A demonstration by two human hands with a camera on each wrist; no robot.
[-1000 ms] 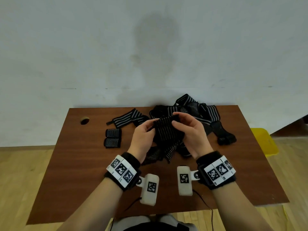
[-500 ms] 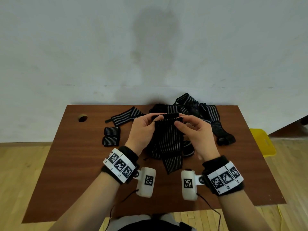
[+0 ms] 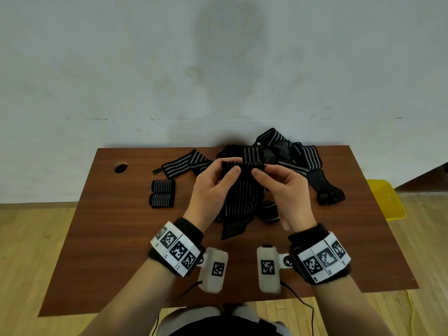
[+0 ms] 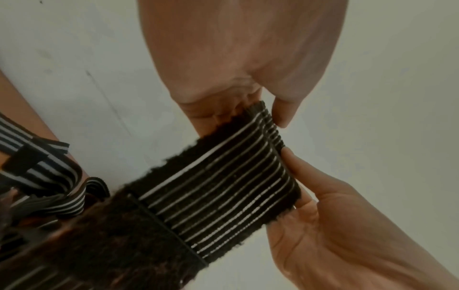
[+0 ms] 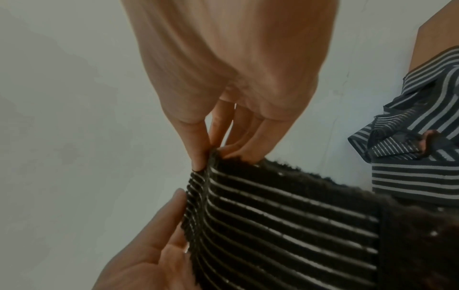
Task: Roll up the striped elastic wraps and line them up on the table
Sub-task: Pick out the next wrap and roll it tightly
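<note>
Both hands hold up one black wrap with thin white stripes (image 3: 238, 197) above the table's middle. My left hand (image 3: 231, 167) pinches the left part of its folded top edge and my right hand (image 3: 260, 169) pinches the right part. The wrap hangs down, with its lower end on the table (image 3: 101, 238). In the left wrist view the left hand (image 4: 268, 113) pinches the wrap (image 4: 223, 186) at one corner. The right wrist view shows the right hand (image 5: 206, 157) pinching the wrap's (image 5: 285, 215) narrow turned-over end. Two rolled wraps (image 3: 162, 193) lie one behind the other at the left.
A tangled pile of striped wraps (image 3: 286, 154) lies at the table's back, trailing to the right (image 3: 327, 192). One flat wrap (image 3: 184, 163) lies behind the rolls. A cable hole (image 3: 120, 167) is at the back left. A yellow object (image 3: 385, 200) sits right of the table.
The hands have lifted the bunched wrap and moved slightly apart along its top edge. The wrap now hangs down flat, with its lower end on the table.
</note>
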